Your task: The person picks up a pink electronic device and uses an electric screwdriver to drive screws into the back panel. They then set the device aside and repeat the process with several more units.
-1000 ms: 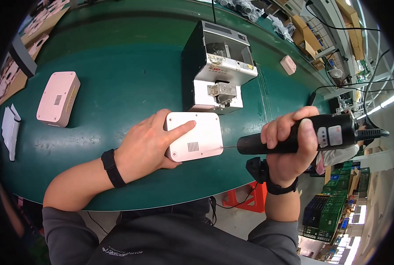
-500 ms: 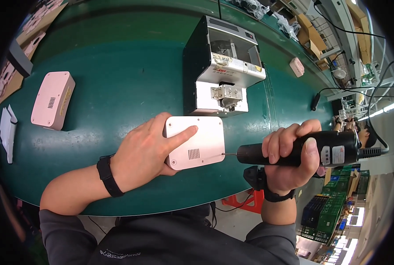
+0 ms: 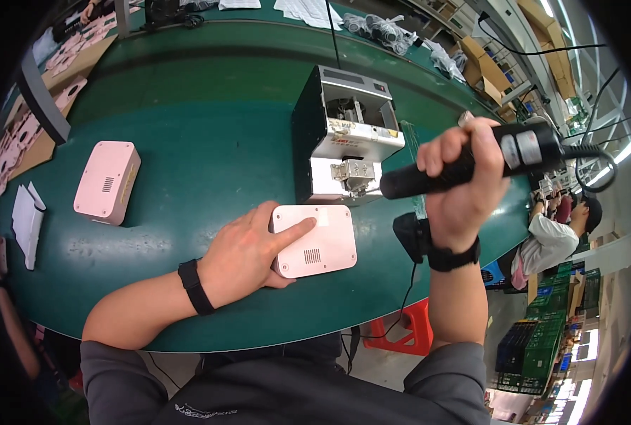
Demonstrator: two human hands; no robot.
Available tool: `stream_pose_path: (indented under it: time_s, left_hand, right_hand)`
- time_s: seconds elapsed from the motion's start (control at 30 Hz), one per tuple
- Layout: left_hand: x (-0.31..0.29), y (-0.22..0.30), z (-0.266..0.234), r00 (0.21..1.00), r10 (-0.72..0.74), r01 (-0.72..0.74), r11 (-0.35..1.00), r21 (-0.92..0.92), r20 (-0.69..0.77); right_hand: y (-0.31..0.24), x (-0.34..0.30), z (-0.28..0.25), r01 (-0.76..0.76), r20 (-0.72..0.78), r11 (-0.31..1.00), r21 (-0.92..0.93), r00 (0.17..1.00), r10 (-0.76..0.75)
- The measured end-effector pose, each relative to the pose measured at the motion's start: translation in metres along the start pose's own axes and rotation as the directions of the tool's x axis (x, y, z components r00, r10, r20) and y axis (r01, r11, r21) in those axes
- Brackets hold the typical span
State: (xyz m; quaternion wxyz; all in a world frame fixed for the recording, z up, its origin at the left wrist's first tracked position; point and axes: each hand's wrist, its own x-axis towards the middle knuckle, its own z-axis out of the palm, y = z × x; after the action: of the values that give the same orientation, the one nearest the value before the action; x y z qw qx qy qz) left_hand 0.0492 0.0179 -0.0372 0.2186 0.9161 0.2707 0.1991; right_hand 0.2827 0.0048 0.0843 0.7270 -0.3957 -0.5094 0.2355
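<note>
My left hand (image 3: pixel 239 253) grips a pink plastic box (image 3: pixel 332 249) on the table, thumb side below and index finger pressed on its upper face. That face has a slotted vent, a pale label and screw holes near the corners. My right hand (image 3: pixel 466 185) is wrapped round a black electric screwdriver (image 3: pixel 524 150), raised off the table. Its nose points left, in front of the screw feeder (image 3: pixel 320 175), a black and silver machine; the bit's tip cannot be made out against it.
A second pink box (image 3: pixel 104 180) lies to the left, near a folded white sheet (image 3: pixel 27 225). Cardboard trays of pink parts (image 3: pixel 25 145) stand far left. Below the table edge is a red stool (image 3: pixel 418 333). Another person (image 3: pixel 558 237) is at the right.
The screwdriver's bit has left the box's right corner. My right hand has lifted it up and away, towards the feeder. My left hand still holds the box.
</note>
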Motion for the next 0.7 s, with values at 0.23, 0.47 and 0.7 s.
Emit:
stream_pose_path:
  time_s: [0.23,0.47,0.7]
  left_hand:
    - [-0.001,-0.001,0.004,1.0,-0.006,0.006,1.0,-0.006,-0.002]
    - [0.002,-0.012,0.01,0.995,0.077,-0.083,0.992,-0.091,-0.064]
    - [0.001,-0.013,0.013,0.997,0.05,-0.057,0.992,-0.114,-0.058]
  right_hand:
    - [0.008,0.005,0.002,-0.116,-0.017,0.993,-0.038,0.993,0.115]
    - [-0.025,-0.055,0.001,-0.164,0.156,0.981,0.101,0.977,0.147]
    - [-0.033,-0.074,0.004,-0.235,0.256,0.96,0.152,0.948,0.192]
